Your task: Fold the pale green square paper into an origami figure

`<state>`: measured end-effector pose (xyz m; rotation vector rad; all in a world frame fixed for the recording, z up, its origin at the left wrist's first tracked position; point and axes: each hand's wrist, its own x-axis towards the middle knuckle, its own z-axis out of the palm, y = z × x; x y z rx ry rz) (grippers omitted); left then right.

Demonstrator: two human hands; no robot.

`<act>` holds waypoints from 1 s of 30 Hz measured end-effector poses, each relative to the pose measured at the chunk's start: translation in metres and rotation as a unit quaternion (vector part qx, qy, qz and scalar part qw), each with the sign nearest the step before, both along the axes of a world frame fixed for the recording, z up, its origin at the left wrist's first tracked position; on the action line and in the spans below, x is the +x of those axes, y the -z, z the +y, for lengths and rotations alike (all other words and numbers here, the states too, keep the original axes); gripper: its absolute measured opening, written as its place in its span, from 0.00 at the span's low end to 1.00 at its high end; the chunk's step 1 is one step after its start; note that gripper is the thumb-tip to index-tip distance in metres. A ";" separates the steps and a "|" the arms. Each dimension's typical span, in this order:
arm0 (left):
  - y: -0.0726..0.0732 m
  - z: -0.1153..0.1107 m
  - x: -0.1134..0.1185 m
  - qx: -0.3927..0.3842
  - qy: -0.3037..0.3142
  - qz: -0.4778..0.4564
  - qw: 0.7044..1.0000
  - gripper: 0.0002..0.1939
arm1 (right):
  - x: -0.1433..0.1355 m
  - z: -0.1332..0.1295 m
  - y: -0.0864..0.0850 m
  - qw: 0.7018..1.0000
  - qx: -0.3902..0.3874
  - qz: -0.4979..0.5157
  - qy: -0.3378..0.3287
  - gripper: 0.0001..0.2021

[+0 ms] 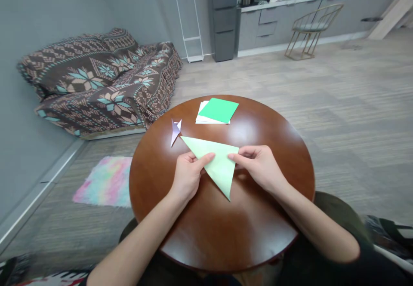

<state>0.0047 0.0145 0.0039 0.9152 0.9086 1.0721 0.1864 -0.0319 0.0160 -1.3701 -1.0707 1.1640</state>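
A pale green sheet of paper, folded into a triangle, is held up over the round table by both hands. My left hand pinches its lower left edge, thumb on top and fingers behind. At the right corner my right hand grips the paper between thumb and fingers. One point of the triangle reaches to the upper left, another hangs toward me. Beyond the left point lies a small folded purple paper piece.
On the brown round table, a stack with a bright green sheet over white sheets lies at the far side. Past it stand a patterned sofa, a grey fridge, a chair and a kitchen counter. A fluffy rug lies left.
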 end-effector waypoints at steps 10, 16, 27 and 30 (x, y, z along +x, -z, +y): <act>0.001 0.000 -0.001 -0.006 -0.002 0.002 1.000 0.19 | 0.000 0.000 -0.001 1.000 -0.015 -0.003 -0.003 0.19; 0.002 0.000 -0.001 -0.002 0.001 0.001 1.000 0.17 | 0.001 0.001 0.005 1.000 -0.003 0.005 -0.012 0.19; 0.004 0.002 -0.003 0.008 -0.006 0.010 1.000 0.18 | 0.001 0.003 0.005 1.000 0.006 0.019 -0.017 0.19; 0.003 0.001 -0.001 0.015 -0.012 0.004 1.000 0.17 | -0.002 0.002 0.004 0.998 0.006 0.046 -0.042 0.16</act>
